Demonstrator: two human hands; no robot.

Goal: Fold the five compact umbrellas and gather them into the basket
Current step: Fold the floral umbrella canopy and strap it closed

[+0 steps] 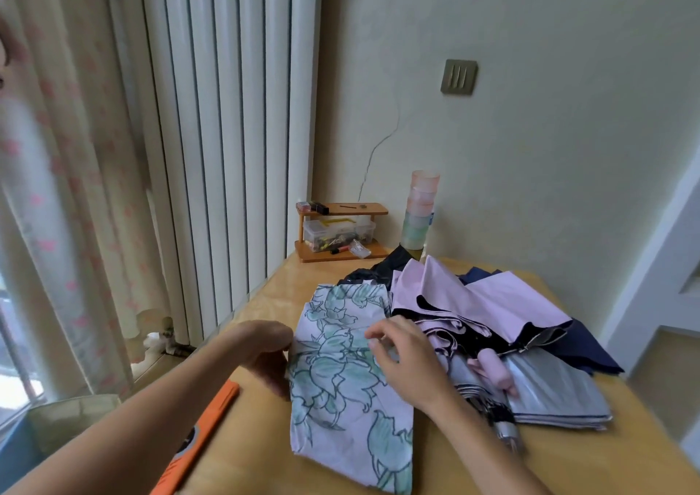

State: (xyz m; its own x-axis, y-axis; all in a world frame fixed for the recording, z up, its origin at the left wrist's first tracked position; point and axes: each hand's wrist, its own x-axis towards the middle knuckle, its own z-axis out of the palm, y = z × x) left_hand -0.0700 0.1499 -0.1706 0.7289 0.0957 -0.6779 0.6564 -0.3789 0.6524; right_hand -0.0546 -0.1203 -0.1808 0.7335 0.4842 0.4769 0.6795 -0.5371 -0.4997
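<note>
A white umbrella with green flower print (341,392) lies flattened on the wooden table (265,297) in front of me. My left hand (265,354) grips its left edge, fingers curled under the cloth. My right hand (401,358) hovers over its right side with fingers loosely bent, touching the fabric. To the right lies a pink umbrella (481,305) with a pink handle (492,371), a silver-grey umbrella (557,388) beneath it, a navy one (591,347) and a black one (386,267) behind. No basket is in view.
A small wooden shelf (341,229) with a clear box of odds and ends stands at the table's back corner, beside a stack of pastel cups (420,210). An orange flat object (200,434) lies at the table's left edge. A radiator and curtain fill the left.
</note>
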